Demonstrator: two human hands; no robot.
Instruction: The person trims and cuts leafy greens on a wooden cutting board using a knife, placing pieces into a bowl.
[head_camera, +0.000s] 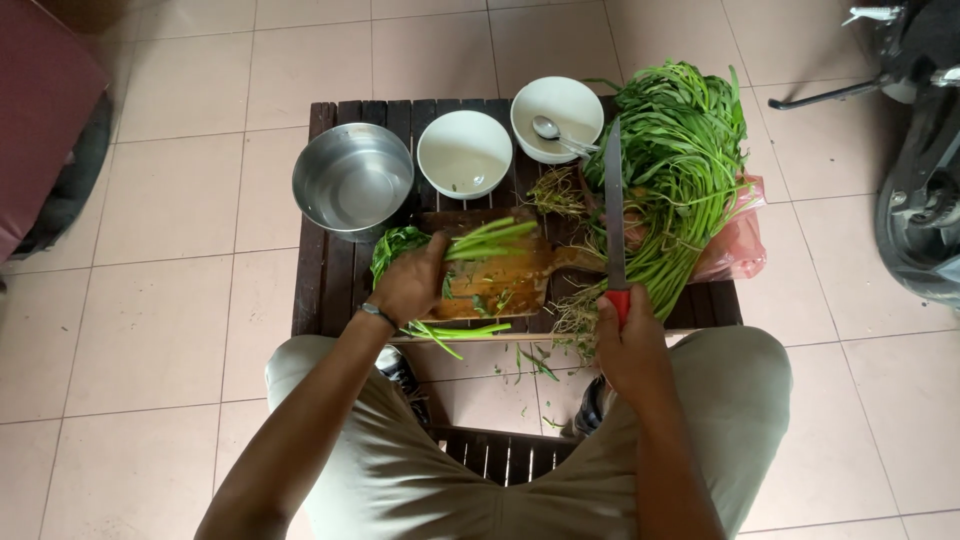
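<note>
- The bench (325, 290) is a low one of dark wooden slats, standing on a pale tiled floor (160, 300), and I sit at its near edge with my knees on either side.
- The big heap of green stalks (680, 160) lies on the right side of the bench, over a pink plastic bag (740, 250). It looks uncut, with roots showing at its near end, so I judge most of the work is left.
- The metal bowl (352, 180) sits at the far left, and I see no cut greens in it.
- Two white bowls stand beside it: the middle white bowl (464, 152) holds next to nothing, and the right white bowl (556, 115) holds a spoon (548, 128).
- The wooden cutting board (505, 275) lies in the middle of the bench, with a few small green scraps on it.
- My left hand (408, 285) is clenched around a small bunch of stalks (480, 240), pressing it down on the board, leaves to the left, stems pointing right.
- My right hand (625, 335) grips the red handle of a long knife (613, 200), whose blade points away from me, beside the big heap and not on the bunch.
- A few loose stems (455, 330) lie at the near edge of the bench, and small trimmings sit below on the floor.
</note>
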